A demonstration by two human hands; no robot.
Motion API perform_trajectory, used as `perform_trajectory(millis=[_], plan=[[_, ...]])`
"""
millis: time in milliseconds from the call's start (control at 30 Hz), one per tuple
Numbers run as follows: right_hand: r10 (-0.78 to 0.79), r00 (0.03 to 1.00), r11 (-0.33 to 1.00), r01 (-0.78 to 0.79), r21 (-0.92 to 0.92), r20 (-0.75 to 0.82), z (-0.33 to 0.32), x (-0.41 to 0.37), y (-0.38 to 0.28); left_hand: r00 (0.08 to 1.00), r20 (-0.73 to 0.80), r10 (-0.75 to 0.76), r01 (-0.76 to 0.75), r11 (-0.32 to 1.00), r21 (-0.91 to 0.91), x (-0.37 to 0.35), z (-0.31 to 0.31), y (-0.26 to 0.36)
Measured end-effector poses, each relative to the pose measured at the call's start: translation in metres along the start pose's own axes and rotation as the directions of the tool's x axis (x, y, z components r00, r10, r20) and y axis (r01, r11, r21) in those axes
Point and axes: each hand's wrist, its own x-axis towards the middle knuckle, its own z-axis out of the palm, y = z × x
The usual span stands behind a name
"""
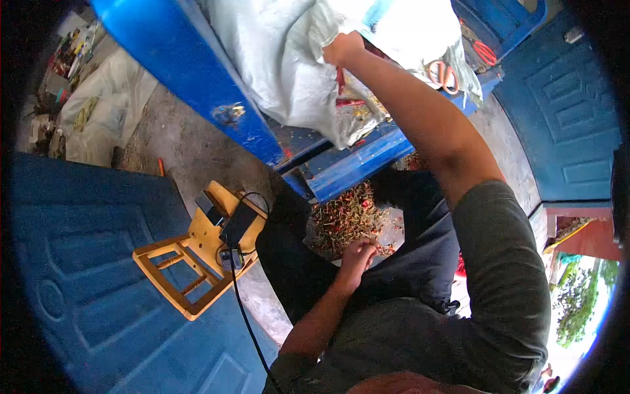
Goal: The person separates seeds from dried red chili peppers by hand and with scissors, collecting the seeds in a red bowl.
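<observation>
My right hand (342,49) is stretched far forward, its fingers closed on the edge of a white woven sack (282,65). The sack lies crumpled over a blue bench (367,164), and some dried red chilies (351,102) show under its edge. Low between my legs, my left hand (357,256) has its fingers curled together at the near side of a heap of chili stems and red bits (348,220). Whatever those fingers hold is too small to make out.
Orange-handled scissors (443,77) and a red-handled pair (484,54) lie on the bench's right side. To my left stands a small wooden chair (190,282) with a black device and cable. Blue doors (85,236) flank both sides; plastic sheeting (105,111) lies at far left.
</observation>
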Motion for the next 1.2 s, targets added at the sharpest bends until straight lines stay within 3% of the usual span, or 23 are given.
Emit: perform_trajectory(millis=[33,67,100,333,467,633,767,800,933,1200], plan=[[-0.009,1.0,1.0,0.009,-0.007,-0.001,0.052,0.068,0.014,1.0,-0.007,-0.015,0.015,1.0,0.019,-0.003,-0.001,0.003],[-0.047,0.752,0.966,0.202,0.162,-0.658,0.109,0.121,0.033,1.0,-0.028,-0.007,0.008,0.999,0.034,-0.01,0.001,0.014],[0.096,0.148,0.877,0.455,0.154,-0.984,0.152,0.19,0.052,1.0,-0.031,0.005,-0.005,1.0,0.023,-0.008,-0.002,0.017],[-0.077,0.342,0.88,0.465,0.098,-0.937,0.174,0.156,0.053,0.997,-0.041,0.067,-0.072,0.986,-0.148,-0.022,-0.018,0.028],[-0.121,0.453,0.9,0.426,0.095,-0.883,0.106,0.24,-0.044,0.996,-0.013,0.083,-0.084,0.99,-0.114,-0.019,-0.021,0.023],[-0.173,0.574,0.914,0.396,0.085,-0.8,0.136,0.177,-0.005,0.999,0.028,-0.016,0.019,0.996,-0.084,-0.015,-0.012,0.028],[-0.22,0.689,0.925,0.373,0.077,-0.691,0.15,0.15,0.02,0.999,-0.006,0.04,-0.041,0.992,-0.121,-0.017,-0.011,0.028],[-0.23,0.71,0.927,0.368,0.072,-0.666,0.125,0.179,-0.011,0.999,-0.031,0.021,-0.025,0.991,-0.13,-0.017,-0.01,0.031],[-0.239,0.795,0.942,0.328,0.064,-0.558,0.149,0.112,0.068,0.996,-0.063,0.064,-0.07,0.992,-0.105,-0.021,-0.011,0.026],[-0.214,0.919,0.972,0.235,0.025,-0.332,0.144,0.034,0.092,0.995,-0.056,0.088,-0.092,0.993,-0.071,-0.022,-0.002,0.019]])
